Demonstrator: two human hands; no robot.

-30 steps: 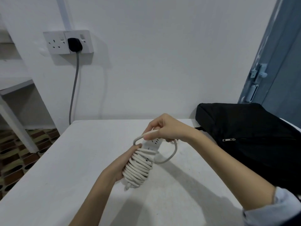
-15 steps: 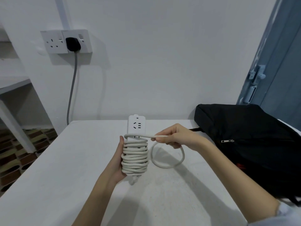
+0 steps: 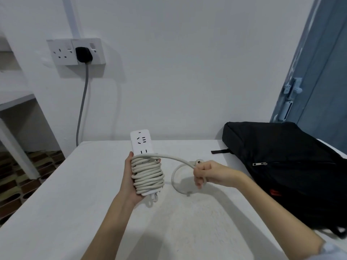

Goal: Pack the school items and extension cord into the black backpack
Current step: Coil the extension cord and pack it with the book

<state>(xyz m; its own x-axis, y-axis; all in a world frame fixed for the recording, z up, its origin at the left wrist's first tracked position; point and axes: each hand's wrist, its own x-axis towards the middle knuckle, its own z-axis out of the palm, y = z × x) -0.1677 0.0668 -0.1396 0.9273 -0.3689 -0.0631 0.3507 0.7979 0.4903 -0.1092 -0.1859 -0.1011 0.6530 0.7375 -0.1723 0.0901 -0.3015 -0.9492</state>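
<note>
L hand (image 3: 129, 182) grips the extension cord (image 3: 145, 169), strip upright, long axis 12–6, cable coiled round it. R hand (image 3: 208, 173) pinches the loose cable tail at 3 o'clock of the strip. Black backpack (image 3: 285, 166) lies at 3 o'clock, nearer R hand, zipper looks closed. Count: 1 cord, 1 backpack; no school items in view.

Left forearm enters from bottom centre, angled up. Left hand (image 3: 129, 177) upright, palm facing right, fingers wrapped round the back of its load, thumb along the near edge. Right forearm comes in from lower right, sleeve at the elbow. Right hand (image 3: 208, 172) fisted, knuckles up, clenched on a cable.
</note>
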